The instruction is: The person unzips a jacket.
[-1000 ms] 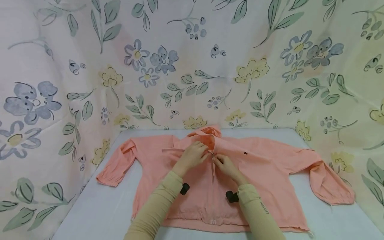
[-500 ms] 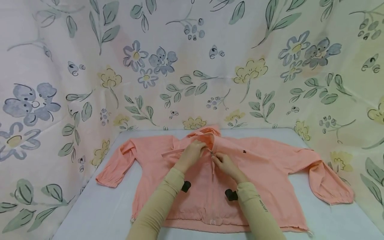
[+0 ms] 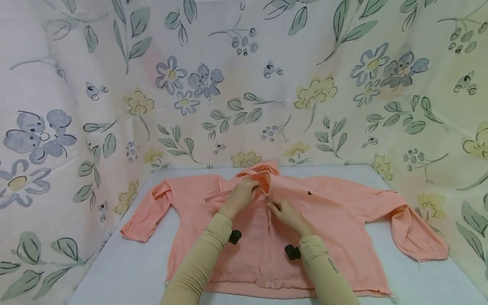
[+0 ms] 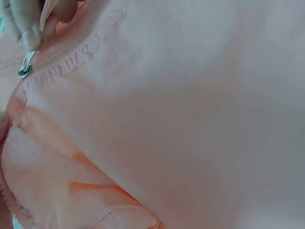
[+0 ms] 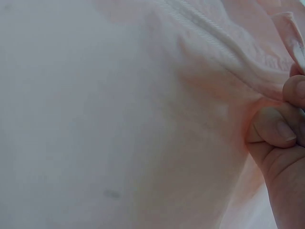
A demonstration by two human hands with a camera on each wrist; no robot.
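Hardly anything has shifted: right grip (image 3: 285,212) pinches the zipper pull (image 4: 29,58), left grip (image 3: 240,198) holds the edge of the pink jacket (image 3: 335,228). Small dark chest mark (image 3: 309,193); lettering (image 3: 333,265) on the right sleeve (image 3: 324,275), unclear; white counter (image 3: 126,267) beneath.

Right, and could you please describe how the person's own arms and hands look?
The left hand and right hand are bare, without gloves. Both arms wear long, pale yellowish-beige sleeves: the left sleeve has many wrinkles, and the right sleeve carries small dark lettering, too small to read surely. A small black piece shows beside each wrist.
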